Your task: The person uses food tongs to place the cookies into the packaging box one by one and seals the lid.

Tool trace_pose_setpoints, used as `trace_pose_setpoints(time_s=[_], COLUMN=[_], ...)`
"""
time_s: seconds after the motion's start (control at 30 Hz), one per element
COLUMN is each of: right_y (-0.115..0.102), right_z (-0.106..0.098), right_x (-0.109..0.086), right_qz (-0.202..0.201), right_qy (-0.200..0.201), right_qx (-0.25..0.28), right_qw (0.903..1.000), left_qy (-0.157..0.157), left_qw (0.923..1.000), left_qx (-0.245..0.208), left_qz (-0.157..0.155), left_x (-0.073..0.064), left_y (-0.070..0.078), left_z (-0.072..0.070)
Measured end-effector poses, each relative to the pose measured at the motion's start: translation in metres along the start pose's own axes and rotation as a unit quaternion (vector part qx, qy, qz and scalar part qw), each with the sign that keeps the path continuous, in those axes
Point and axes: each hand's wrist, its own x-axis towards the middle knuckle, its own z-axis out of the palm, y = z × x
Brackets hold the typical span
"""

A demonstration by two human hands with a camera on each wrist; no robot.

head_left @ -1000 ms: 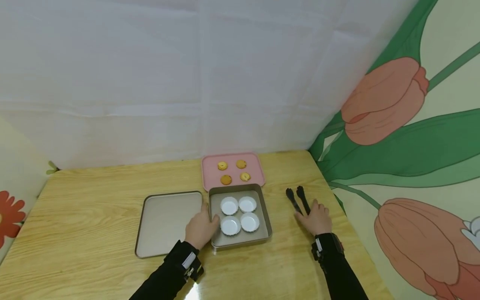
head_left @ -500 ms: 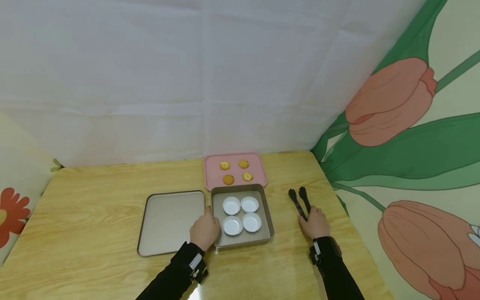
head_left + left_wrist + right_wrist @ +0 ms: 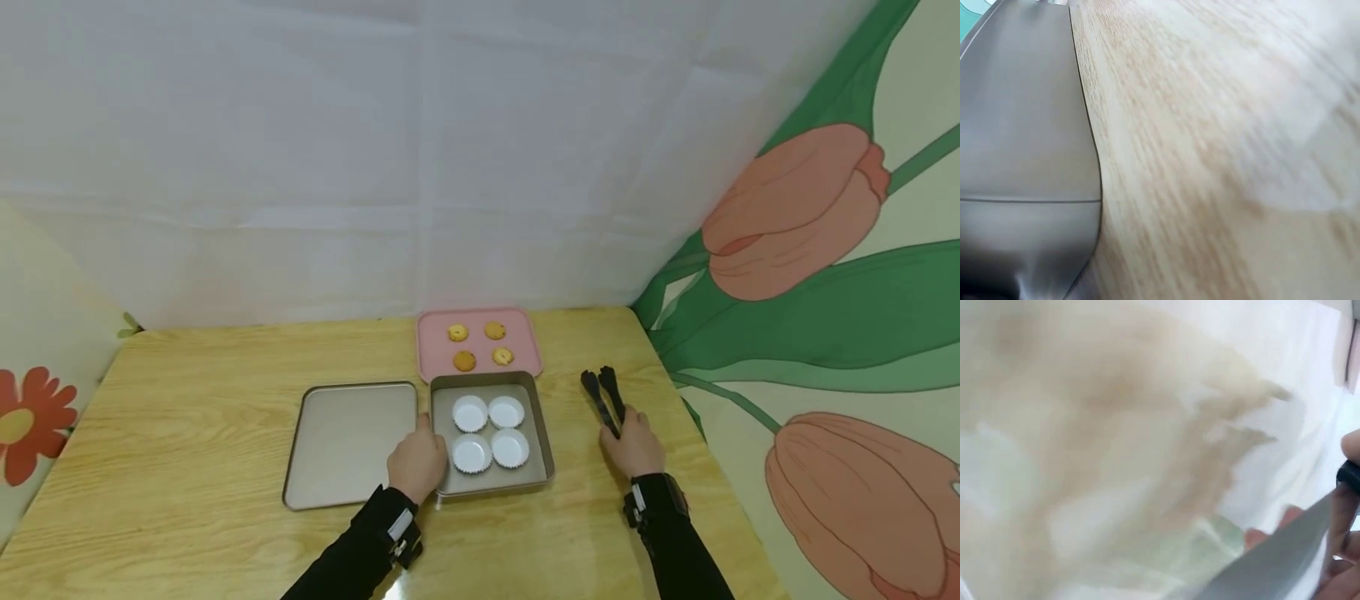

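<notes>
My left hand (image 3: 417,462) grips the left wall of a deep square baking pan (image 3: 495,492), index finger pointing forward along its side. Several white fluted cups (image 3: 472,454) sit inside the pan. The left wrist view shows the grey metal pan wall (image 3: 1022,112) up close beside the wood. To the right, my right hand (image 3: 635,444) holds a pair of tongs (image 3: 604,407), their black tips pointing away from me and slightly apart. In the right wrist view, fingers (image 3: 1341,584) curl around the tongs' metal shank (image 3: 1272,550).
Behind the deep pan lies a pink tray (image 3: 480,343) bearing several round cookies (image 3: 465,360). A flat rectangular lid-like metal sheet (image 3: 348,446) lies left of the pan. The wooden table (image 3: 187,433) meets a white cloth (image 3: 300,167) at the back and a flower-printed wall (image 3: 795,333) at right.
My left hand's thumb and fingers have closed in on the pan's wall. My right hand's fingers have curled round the tongs, whose tips have come closer together. The head view has shifted slightly.
</notes>
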Motion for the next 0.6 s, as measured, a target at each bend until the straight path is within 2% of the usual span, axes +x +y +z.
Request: trace_pose_setpoints(time_s=[0.17,0.43,0.6], right_y=[-0.017,-0.051,-0.078], right_z=[-0.007,-0.019,-0.028], right_x=[0.015,0.052,0.075], right_qz=[-0.034,-0.114,-0.166], right_qy=[0.002,0.002,0.005], right_qx=[0.009,0.010,-0.031], right_qw=[0.9994,0.9934,0.9857], left_qy=[0.001,0.002,0.007], left_qw=[1.0000,1.0000,0.9999], left_qx=[-0.002,0.007,0.013], left_qz=[-0.005,-0.003,0.001], left_x=[-0.001,-0.002,-0.003], left_y=[-0.001,0.001,0.003], left_z=[0.001,0.001,0.001])
